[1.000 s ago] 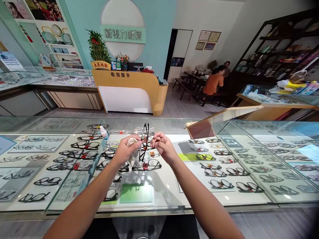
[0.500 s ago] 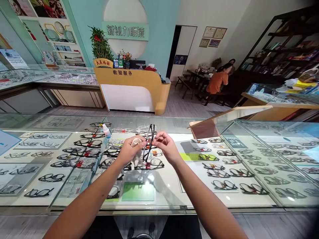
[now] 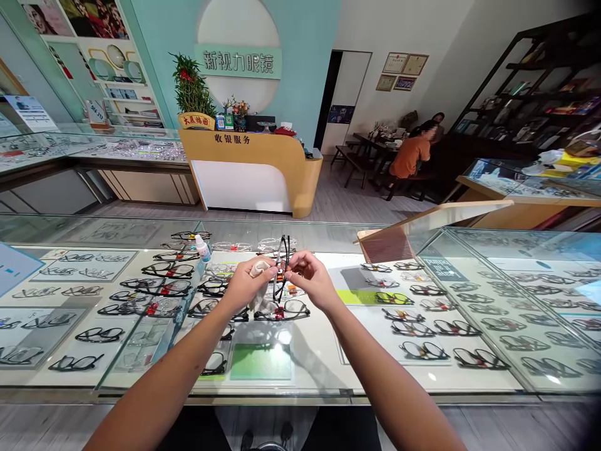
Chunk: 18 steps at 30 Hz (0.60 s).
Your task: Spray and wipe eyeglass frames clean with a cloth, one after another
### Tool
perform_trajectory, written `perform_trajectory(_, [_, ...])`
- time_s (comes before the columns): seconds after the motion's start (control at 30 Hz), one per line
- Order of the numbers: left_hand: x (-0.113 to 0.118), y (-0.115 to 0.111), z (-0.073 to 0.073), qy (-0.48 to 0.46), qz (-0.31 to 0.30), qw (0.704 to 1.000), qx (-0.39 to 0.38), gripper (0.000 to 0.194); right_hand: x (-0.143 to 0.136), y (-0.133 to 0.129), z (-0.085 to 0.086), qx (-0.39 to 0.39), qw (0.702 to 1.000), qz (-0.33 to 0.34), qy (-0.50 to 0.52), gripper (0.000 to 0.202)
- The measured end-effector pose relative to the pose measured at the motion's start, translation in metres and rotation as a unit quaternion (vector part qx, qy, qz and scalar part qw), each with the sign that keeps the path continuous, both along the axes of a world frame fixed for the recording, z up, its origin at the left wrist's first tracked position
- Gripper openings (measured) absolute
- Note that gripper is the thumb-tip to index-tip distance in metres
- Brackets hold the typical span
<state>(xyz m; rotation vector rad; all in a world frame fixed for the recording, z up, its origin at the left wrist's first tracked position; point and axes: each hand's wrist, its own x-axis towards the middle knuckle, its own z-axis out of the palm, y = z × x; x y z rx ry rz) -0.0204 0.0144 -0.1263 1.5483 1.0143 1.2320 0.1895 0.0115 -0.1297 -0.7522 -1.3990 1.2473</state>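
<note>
Above the glass counter, a pair of black-framed eyeglasses is held on end between my two hands. My left hand is closed on its left side, with a crumpled pale cleaning cloth bunched in the fingers and hanging below. From the other side, the thumb and fingertips of my right hand pinch the eyeglasses near their middle. Directly beneath, another pair of dark-rimmed glasses with a red tag lies in the display. A small white spray bottle stands left of my hands.
Rows of glasses lie in the glass display counter on both sides. A wooden-framed mirror leans on the counter at right. Beyond stands a cashier desk. A person in orange sits at a table at the back.
My right hand has moved slightly left and its fingertips sit closer in on the eyeglasses. The eyeglasses have turned a little. My left hand keeps the cloth.
</note>
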Motion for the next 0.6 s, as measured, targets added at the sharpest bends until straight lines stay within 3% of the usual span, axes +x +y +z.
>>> perform_trajectory(0.2, [0.000,0.001,0.001,0.006,0.008,1.000,0.006,0.036,0.002,0.001,0.000,0.030,0.998,-0.028,-0.037,0.033])
perform_trajectory(0.37, [-0.001,0.003,-0.001,0.010,0.017,1.000,0.015,0.034,0.006,0.003,0.001,0.078,0.989,-0.096,-0.086,0.021])
perform_trajectory(0.47, [-0.003,0.005,-0.002,0.014,0.023,0.999,0.021,0.033,0.011,0.005,0.003,0.124,0.970,-0.167,-0.124,0.010])
perform_trajectory(0.6, [-0.005,0.007,-0.001,0.023,0.029,0.999,0.022,0.033,0.022,0.005,0.010,0.192,0.924,-0.281,-0.176,0.006])
